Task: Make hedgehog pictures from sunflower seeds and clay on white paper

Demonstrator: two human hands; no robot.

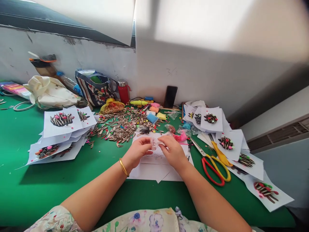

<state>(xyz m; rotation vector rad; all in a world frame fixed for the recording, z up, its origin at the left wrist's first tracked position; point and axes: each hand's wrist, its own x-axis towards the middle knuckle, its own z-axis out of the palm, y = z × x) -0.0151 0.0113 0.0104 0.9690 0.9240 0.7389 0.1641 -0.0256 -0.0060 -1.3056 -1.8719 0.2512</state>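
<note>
At the far left of the green tabletop (36,196), a stack of white paper sheets (61,118) shows pictures made from striped sunflower seeds dotted with pink and green. A loose spill of sunflower seeds (123,127) spreads just to their right. Below the spill, the left hand (137,149), with a gold bangle (123,167) at its wrist, curls inward, its fingers closed toward the centre. A small clear plastic bag (154,144), bunched and faintly pink, lies between the two hands, held up just above a sheet of white paper (151,170). Its long axis seems to run away from the person, though the crumpling makes that hard to tell. Both hands appear to pinch it from opposite sides, and neither is clearly nearer. The right hand (172,151) comes in from the other side, fingers bent over the bag's right edge. A crumpled pink plastic bag (180,137) lies just beyond that hand, and further right sit scissors with red and yellow handles (214,170), with more seed-picture sheets (227,143) fanned around them
</note>
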